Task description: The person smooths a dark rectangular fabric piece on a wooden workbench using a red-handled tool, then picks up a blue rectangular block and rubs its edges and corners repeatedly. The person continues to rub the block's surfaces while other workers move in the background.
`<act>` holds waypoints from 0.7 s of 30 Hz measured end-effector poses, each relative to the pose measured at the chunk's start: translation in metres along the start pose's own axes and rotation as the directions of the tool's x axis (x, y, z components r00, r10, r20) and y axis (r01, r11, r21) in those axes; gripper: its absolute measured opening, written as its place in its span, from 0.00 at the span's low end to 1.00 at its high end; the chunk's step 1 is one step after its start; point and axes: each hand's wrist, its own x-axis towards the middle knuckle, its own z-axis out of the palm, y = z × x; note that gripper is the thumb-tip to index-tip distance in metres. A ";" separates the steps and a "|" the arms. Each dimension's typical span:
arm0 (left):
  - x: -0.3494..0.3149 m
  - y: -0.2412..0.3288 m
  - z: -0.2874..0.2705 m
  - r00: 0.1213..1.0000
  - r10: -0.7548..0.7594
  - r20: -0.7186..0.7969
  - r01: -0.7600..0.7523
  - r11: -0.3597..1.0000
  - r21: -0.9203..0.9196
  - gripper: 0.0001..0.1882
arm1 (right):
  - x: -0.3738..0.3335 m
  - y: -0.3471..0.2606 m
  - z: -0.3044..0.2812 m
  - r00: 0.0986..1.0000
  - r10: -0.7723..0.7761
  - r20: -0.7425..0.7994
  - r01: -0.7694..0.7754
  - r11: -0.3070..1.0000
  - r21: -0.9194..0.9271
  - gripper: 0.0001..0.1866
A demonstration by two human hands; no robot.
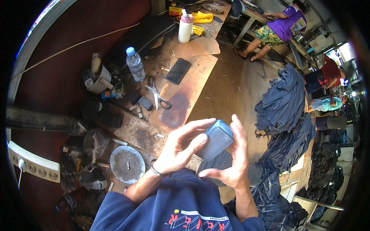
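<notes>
In front of my chest is a blue-grey block-like case (216,143) with rounded corners, tilted. My left hand (178,144) grips its left side, the thumb on the near face and the fingers at its far edge. On the other side my right hand (236,163) is open, its fingers stretched up along the case's right edge and its thumb spread below. Whether those fingers press on the case I cannot tell. Beyond, on the stained worktable (192,82), lie open scissors (156,94) and a dark phone (179,71).
A water bottle (135,65), a white-and-pink bottle (185,29) and yellow cloth (202,17) are on the table. A round ash dish (127,164) sits left of me. Dark denim (283,100) is piled at right. A power strip (34,161) lies far left. Several people work beyond, one in purple (283,25).
</notes>
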 end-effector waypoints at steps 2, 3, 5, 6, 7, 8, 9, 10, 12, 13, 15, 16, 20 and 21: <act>0.002 0.001 0.004 0.997 0.060 0.044 -0.063 0.995 0.083 0.25 | 0.000 -0.005 -0.003 0.956 0.276 -0.096 -0.225 0.907 0.357 0.57; 0.004 0.002 0.006 0.993 0.093 0.071 -0.101 0.988 0.115 0.25 | -0.001 -0.008 -0.006 0.924 0.366 -0.115 -0.302 0.879 0.370 0.53; 0.008 0.005 0.010 0.986 0.164 0.038 -0.168 0.957 0.236 0.21 | 0.003 -0.010 -0.014 0.955 0.249 -0.163 -0.244 0.969 0.051 0.38; 0.010 0.007 0.013 0.979 0.201 0.024 -0.199 0.935 0.295 0.20 | 0.004 -0.011 -0.018 0.966 0.174 -0.192 -0.192 0.978 -0.082 0.35; 0.011 0.010 0.015 0.971 0.240 0.013 -0.229 0.905 0.358 0.18 | 0.005 -0.013 -0.021 0.971 0.098 -0.218 -0.143 0.969 -0.203 0.33; 0.010 0.013 0.019 0.970 0.238 -0.051 -0.199 0.897 0.396 0.13 | 0.005 -0.015 -0.024 0.976 0.013 -0.217 -0.087 0.938 -0.336 0.31; 0.012 0.016 0.020 0.959 0.282 -0.028 -0.240 0.860 0.450 0.13 | 0.005 -0.016 -0.026 0.978 -0.043 -0.206 -0.043 0.919 -0.393 0.32; 0.013 0.018 0.022 0.946 0.323 -0.003 -0.278 0.819 0.501 0.13 | 0.005 -0.018 -0.028 0.977 -0.096 -0.192 0.000 0.894 -0.448 0.32; 0.018 0.020 0.025 0.930 0.367 0.001 -0.305 0.774 0.555 0.12 | 0.005 -0.020 -0.031 0.973 -0.157 -0.171 0.047 0.854 -0.519 0.33; 0.019 0.021 0.026 0.938 0.347 0.009 -0.296 0.785 0.544 0.11 | 0.005 -0.021 -0.032 0.971 -0.168 -0.167 0.053 0.842 -0.536 0.33; 0.021 0.023 0.027 0.953 0.303 0.019 -0.266 0.800 0.538 0.11 | 0.005 -0.021 -0.033 0.970 -0.182 -0.163 0.061 0.826 -0.561 0.33; 0.022 0.023 0.028 0.956 0.293 0.011 -0.254 0.809 0.531 0.10 | 0.005 -0.021 -0.033 0.969 -0.185 -0.161 0.062 0.820 -0.569 0.33; 0.024 0.022 0.031 0.967 0.255 -0.017 -0.211 0.836 0.507 0.09 | 0.003 -0.021 -0.033 0.969 -0.146 -0.197 0.013 0.834 -0.552 0.32; 0.024 0.022 0.031 0.969 0.246 -0.024 -0.201 0.841 0.502 0.09 | 0.003 -0.021 -0.033 0.969 -0.149 -0.197 0.014 0.830 -0.557 0.32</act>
